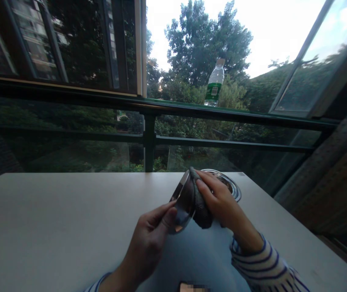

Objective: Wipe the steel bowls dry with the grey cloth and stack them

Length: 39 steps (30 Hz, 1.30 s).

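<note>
My left hand (149,240) pinches a tilted bowl (185,205), my right hand (223,199) holds cloth (202,211) against it (pushing hard could twist it loose).

Trees beyond open window (260,54)

Left hand (153,239) pinches; right hand (218,196) presses, fingers bent.

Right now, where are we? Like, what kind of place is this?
Probably a balcony: a dark metal railing runs behind the white table, a window pane rises above the railing, and leafy trees stand outside.
</note>
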Each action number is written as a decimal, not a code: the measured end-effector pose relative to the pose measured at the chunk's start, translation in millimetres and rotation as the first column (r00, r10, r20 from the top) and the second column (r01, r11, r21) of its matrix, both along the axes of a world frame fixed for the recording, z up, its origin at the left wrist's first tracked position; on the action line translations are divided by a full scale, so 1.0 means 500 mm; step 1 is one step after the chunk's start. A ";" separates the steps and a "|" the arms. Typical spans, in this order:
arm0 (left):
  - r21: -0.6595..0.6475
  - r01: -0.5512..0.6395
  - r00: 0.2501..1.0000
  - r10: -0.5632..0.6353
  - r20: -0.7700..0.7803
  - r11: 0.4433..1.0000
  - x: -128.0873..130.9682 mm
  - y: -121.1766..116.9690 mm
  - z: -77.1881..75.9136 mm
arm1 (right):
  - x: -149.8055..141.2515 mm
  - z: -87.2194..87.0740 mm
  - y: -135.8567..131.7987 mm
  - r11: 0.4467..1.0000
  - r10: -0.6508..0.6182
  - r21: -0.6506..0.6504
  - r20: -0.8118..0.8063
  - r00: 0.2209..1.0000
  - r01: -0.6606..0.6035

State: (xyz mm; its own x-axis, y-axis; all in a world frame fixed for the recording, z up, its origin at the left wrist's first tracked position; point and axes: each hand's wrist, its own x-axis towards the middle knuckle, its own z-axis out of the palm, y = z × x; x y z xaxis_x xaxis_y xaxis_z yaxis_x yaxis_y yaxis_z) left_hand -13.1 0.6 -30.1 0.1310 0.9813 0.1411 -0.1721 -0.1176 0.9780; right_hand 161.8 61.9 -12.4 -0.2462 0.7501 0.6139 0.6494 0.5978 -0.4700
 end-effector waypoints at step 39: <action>-0.340 -0.321 0.712 0.462 0.529 0.884 -0.030 0.035 0.076 | -0.121 -0.117 -0.066 0.734 0.006 0.653 0.269 0.963 -0.187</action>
State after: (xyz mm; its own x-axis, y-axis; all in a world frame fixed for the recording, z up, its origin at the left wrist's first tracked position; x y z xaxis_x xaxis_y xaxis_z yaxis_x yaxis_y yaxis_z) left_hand -27.9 18.2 7.9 -0.3096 0.9382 -0.1546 -0.6955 -0.1125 0.7096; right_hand 101.3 28.7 -71.1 -0.4961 0.1327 0.8581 0.6050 0.7616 0.2320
